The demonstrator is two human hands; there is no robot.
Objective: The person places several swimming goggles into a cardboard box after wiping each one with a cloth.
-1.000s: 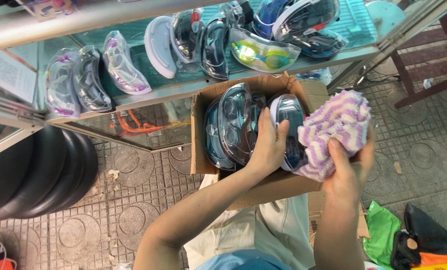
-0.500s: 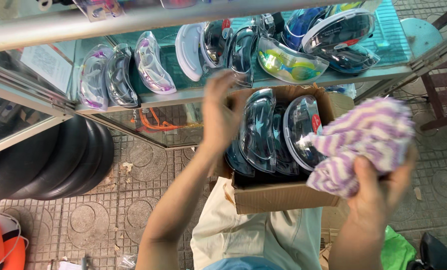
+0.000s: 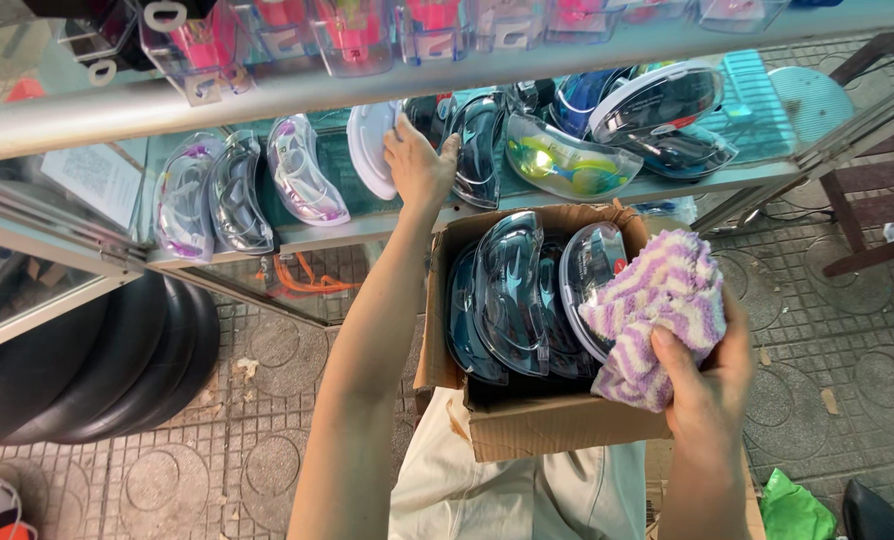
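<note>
Cloth first: my right hand [image 3: 702,385] is closed around a bunched purple-and-white striped cloth [image 3: 657,310], held low over the near right corner of the cardboard box [image 3: 557,425] resting on my lap. Just left of that hand, clear goggle cases [image 3: 512,290] stand on edge in the box, packed side by side.

Farther out, my left hand [image 3: 419,165] is stretched up to the glass shelf [image 3: 387,225], fingers spread and pressed on a dark goggle case [image 3: 479,150] in the row; a white-edged case [image 3: 370,150] sits touching its left side. Judging by this, the shelving step is in hand: seating that case upright. Next would call for a hand back to the box.

Beyond, more cases line the shelf both ways, crowding the slot. A metal rail [image 3: 267,100] crosses above. Black rubber rings [image 3: 97,370] lean far left on the paved floor.
</note>
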